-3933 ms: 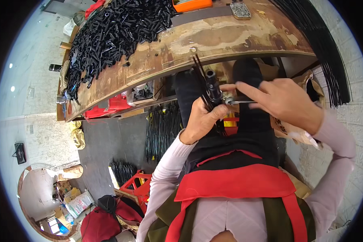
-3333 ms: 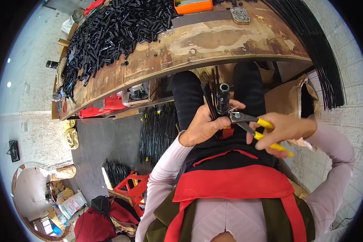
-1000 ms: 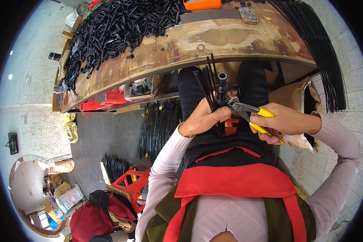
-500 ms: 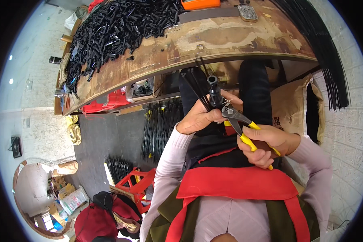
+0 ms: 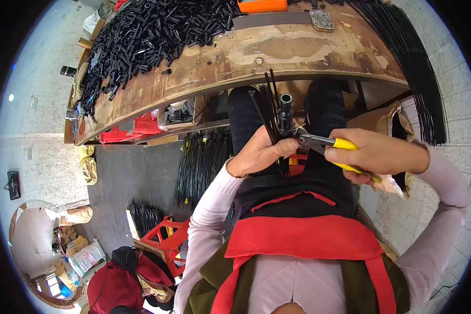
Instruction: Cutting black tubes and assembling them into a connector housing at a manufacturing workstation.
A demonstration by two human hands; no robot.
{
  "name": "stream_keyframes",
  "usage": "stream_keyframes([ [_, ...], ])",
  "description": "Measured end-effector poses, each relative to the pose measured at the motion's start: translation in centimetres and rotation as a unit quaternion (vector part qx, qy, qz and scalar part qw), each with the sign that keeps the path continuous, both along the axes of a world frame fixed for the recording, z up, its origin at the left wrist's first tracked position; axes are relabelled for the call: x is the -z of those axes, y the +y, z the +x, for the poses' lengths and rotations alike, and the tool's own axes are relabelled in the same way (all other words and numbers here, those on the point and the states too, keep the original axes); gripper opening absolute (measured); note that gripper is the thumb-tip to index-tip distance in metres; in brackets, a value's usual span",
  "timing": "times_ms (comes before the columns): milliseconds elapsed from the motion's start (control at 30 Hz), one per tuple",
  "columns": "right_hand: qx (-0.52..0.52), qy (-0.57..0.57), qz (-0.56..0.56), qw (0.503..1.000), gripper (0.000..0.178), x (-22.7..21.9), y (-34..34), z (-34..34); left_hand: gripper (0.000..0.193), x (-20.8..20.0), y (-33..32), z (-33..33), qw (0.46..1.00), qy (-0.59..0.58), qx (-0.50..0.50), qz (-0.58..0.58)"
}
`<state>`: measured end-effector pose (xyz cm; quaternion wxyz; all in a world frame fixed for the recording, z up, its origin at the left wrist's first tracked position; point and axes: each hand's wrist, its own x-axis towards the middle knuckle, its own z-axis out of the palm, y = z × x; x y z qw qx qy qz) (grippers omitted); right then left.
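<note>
My left hand (image 5: 264, 153) is closed around a black hollow tube fitting (image 5: 285, 116), which stands upright with its round open end up. Several thin black rods (image 5: 267, 111) rise beside the tube, gripped in the same hand. A fine pale wire (image 5: 300, 127) sticks out next to the fitting. My right hand (image 5: 379, 150) grips yellow-handled cutting pliers (image 5: 346, 145), held nearly level. Their dark metal jaws meet the wire and the fitting's base near my left thumb; whether they bite on the wire cannot be made out.
Ahead stands a worn wooden bench (image 5: 277, 49) with a heap of black tube fittings (image 5: 152, 36), an orange tray (image 5: 261, 5) and a small speckled block (image 5: 322, 20). Long black rods (image 5: 421, 68) hang over its right end. More rod bundles (image 5: 201, 165) stand on the floor at left.
My right hand has moved up and right, swinging the pliers from a steep slant to nearly level. My left hand still holds the fitting and rods, now slightly lower.
</note>
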<state>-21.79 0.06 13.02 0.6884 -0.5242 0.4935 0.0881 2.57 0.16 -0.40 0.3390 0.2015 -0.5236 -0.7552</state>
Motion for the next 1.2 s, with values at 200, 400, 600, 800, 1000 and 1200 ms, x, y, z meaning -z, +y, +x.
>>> stream_keyframes([
  [200,-0.063,0.107,-0.018,0.992,0.042,-3.3,-1.9,1.3,0.031,0.2,-0.3,-0.3,1.0,0.001,-0.005,-0.001],
  [400,-0.079,0.111,-0.066,0.989,0.04,-3.1,-2.3,1.5,0.022,-0.9,0.4,-1.8,0.994,-0.026,-0.102,-0.026],
  [600,-0.152,0.013,-0.238,0.959,0.032,1.2,-2.4,1.6,0.024,0.3,-0.2,-1.4,0.985,0.032,-0.168,0.034],
  [800,-0.085,0.004,-0.57,0.817,0.04,6.9,-0.8,-0.1,0.022,1.3,-0.3,-0.7,0.978,0.068,-0.194,0.039],
  [1000,-0.101,0.068,-0.623,0.772,0.055,6.2,-0.3,-0.6,0.02,0.3,-0.2,-1.4,0.986,0.035,-0.158,0.036],
  [1200,-0.092,0.061,-0.664,0.739,0.059,7.1,-0.1,-1.6,0.025,0.2,0.2,-2.6,0.987,0.028,-0.153,0.029],
])
